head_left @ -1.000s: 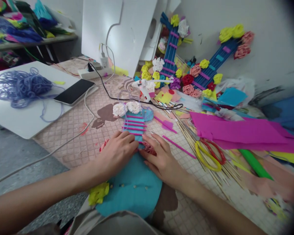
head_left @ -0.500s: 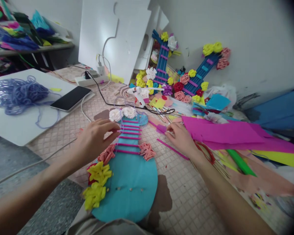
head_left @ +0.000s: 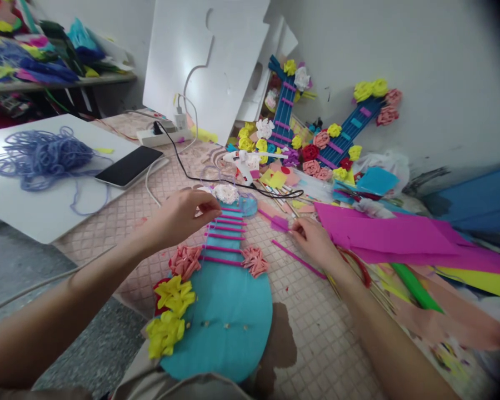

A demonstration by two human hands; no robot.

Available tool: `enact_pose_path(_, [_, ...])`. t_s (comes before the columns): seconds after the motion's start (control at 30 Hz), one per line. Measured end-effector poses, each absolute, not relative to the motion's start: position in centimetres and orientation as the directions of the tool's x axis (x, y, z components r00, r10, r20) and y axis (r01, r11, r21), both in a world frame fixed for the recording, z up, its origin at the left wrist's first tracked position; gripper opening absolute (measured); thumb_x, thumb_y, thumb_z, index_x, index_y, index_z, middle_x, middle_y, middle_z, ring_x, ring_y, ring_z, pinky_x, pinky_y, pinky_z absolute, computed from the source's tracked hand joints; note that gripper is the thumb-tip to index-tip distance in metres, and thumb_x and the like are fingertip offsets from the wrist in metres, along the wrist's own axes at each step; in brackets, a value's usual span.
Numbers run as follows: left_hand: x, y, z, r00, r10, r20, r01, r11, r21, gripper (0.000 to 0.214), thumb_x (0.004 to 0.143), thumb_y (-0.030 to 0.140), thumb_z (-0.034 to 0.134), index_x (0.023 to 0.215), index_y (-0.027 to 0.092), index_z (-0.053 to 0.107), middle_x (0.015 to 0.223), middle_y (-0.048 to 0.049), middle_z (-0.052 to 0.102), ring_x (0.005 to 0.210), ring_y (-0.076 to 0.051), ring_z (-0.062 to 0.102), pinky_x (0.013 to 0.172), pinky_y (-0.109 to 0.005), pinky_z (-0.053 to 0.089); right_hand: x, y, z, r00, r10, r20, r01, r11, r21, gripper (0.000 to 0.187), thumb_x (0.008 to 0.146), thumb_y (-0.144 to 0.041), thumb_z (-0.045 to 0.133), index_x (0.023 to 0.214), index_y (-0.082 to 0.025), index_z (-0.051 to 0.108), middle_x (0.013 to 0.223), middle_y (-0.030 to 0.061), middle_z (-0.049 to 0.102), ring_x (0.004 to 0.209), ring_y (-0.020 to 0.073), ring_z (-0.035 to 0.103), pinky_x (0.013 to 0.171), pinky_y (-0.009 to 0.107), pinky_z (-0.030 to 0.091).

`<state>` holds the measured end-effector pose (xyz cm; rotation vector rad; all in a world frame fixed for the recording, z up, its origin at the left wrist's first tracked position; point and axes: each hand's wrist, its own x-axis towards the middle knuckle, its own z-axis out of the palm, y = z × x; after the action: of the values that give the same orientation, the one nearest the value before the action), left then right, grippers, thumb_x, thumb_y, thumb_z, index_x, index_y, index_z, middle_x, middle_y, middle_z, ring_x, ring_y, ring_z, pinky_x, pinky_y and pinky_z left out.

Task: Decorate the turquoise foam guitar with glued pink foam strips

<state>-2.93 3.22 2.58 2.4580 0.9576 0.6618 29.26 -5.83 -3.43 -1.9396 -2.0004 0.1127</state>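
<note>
A blue guitar-shaped cutout (head_left: pixel 229 300) lies in front of me, its neck crossed by several magenta rods (head_left: pixel 223 250). Pink paper flowers (head_left: pixel 185 261) and yellow paper flowers (head_left: pixel 174 295) decorate its edges, and a white flower (head_left: pixel 226 193) sits at the head. Over the upper neck, my left hand (head_left: pixel 183 214) is closed in a pinch on a thin strand of purple yarn, faintly visible. Right of the neck, my right hand (head_left: pixel 312 241) rests low on the table. Its fingertips close on the end of a magenta paper strip (head_left: pixel 279 223). Below it lies a loose magenta rod (head_left: pixel 299 259).
A white glue gun (head_left: pixel 240 166) with a black cord lies beyond the head. Purple yarn (head_left: pixel 45 155) and a phone (head_left: pixel 129 166) rest on a white board at left. Magenta sheets (head_left: pixel 383 230) cover the right side. Two decorated guitars (head_left: pixel 345 130) lean on the wall.
My left hand has moved slightly up and right along the neck, now covering part of the white flowers. My right hand stays by the magenta strip. The whole view has shifted a little.
</note>
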Motion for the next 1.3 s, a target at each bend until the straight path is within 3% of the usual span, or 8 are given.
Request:
enact_pose_path(0.17, [-2.0,4.2,2.4,0.691,0.674,0.261,0.453,-0.685,0.57,0.019,0.085,0.03,0.054,0.086,0.017,0.068,0.079,-0.0028,0.069,0.071,-0.014,0.061,0.064,-0.024,0.045,29.5,-6.2,-0.8,0.13,0.96,0.247,0.91,-0.016,-0.415,0.005,0.083,-0.023,0.052,0.082,-0.02,0.056,0.077,0.0041,0.065,0.069,0.0194,0.059,0.062,0.03,0.042])
enact_pose_path(0.27, [-0.9,4.9,2.6,0.703,0.657,0.272,0.413,-0.688,0.596,0.017,0.084,0.029,0.056,0.087,0.017,0.068,0.078,-0.0023,0.069,0.07,-0.013,0.061,0.064,-0.024,0.044,28.6,-6.1,2.0,0.155,0.944,0.291,0.845,0.026,-0.534,0.006,0.084,-0.026,0.055,0.083,-0.02,0.057,0.079,0.0033,0.064,0.071,0.0184,0.059,0.063,0.03,0.042])
enact_pose_path(0.43, [1.5,5.9,3.0,0.751,0.601,0.273,0.261,-0.65,0.714,0.021,0.083,0.031,0.059,0.093,0.015,0.068,0.082,-0.0038,0.069,0.073,-0.013,0.061,0.065,-0.024,0.045,25.1,-4.3,4.9,-0.03,0.982,0.186,0.609,0.165,-0.776,0.01,0.085,-0.029,0.058,0.084,-0.018,0.058,0.075,0.0011,0.058,0.069,0.0144,0.055,0.061,0.026,0.042])
enact_pose_path(0.53, [2.5,6.4,2.9,0.85,0.508,0.14,0.126,-0.455,0.882,0.021,0.084,0.031,0.057,0.092,0.014,0.067,0.078,-0.0031,0.067,0.07,-0.012,0.059,0.062,-0.023,0.044,23.3,-2.8,4.8,-0.163,0.981,0.102,0.478,0.168,-0.862,0.012,0.085,-0.03,0.058,0.085,-0.017,0.058,0.073,-0.0006,0.056,0.065,0.012,0.052,0.058,0.025,0.04])
enact_pose_path(0.67, [2.6,6.9,2.5,0.9,0.435,-0.028,0.112,-0.167,0.98,0.017,0.082,0.029,0.06,0.086,0.013,0.066,0.071,-0.0012,0.065,0.062,-0.009,0.055,0.057,-0.021,0.041,22.5,-1.2,3.8,-0.204,0.976,0.074,0.369,0.147,-0.918,0.014,0.085,-0.031,0.059,0.084,-0.017,0.058,0.07,-0.0022,0.055,0.061,0.0103,0.05,0.056,0.024,0.04])
enact_pose_path(0.8, [2.1,7.2,1.7,0.897,0.433,-0.093,0.118,-0.03,0.993,0.017,0.078,0.029,0.067,0.082,0.013,0.065,0.062,0.003,0.059,0.053,-0.006,0.047,0.051,-0.02,0.035,22.7,-0.3,2.9,-0.161,0.986,0.032,0.25,0.072,-0.966,0.019,0.082,-0.035,0.064,0.08,-0.017,0.057,0.066,-0.0036,0.054,0.057,0.0093,0.05,0.054,0.024,0.041])
enact_pose_path(0.97, [2.2,7.5,0.8,0.89,0.428,-0.159,0.116,0.125,0.985,0.023,0.071,0.033,0.074,0.076,0.012,0.065,0.059,0.0036,0.056,0.05,-0.005,0.043,0.049,-0.018,0.032,22.6,0.6,2.1,-0.111,0.991,-0.072,0.073,-0.064,-0.995,0.027,0.075,-0.04,0.072,0.076,-0.017,0.057,0.062,-0.0047,0.055,0.052,0.0075,0.05,0.05,0.022,0.038])
enact_pose_path(1.3, [1.8,7.4,0.3,0.872,0.422,-0.247,0.047,0.43,0.902,0.022,0.069,0.028,0.078,0.08,0.013,0.066,0.067,0.0018,0.059,0.058,-0.006,0.052,0.055,-0.017,0.043,21.5,1.6,2.1,-0.071,0.991,-0.114,-0.054,-0.118,-0.992,0.03,0.067,-0.038,0.078,0.078,-0.017,0.06,0.061,-0.0055,0.058,0.05,0.0054,0.049,0.05,0.019,0.037])
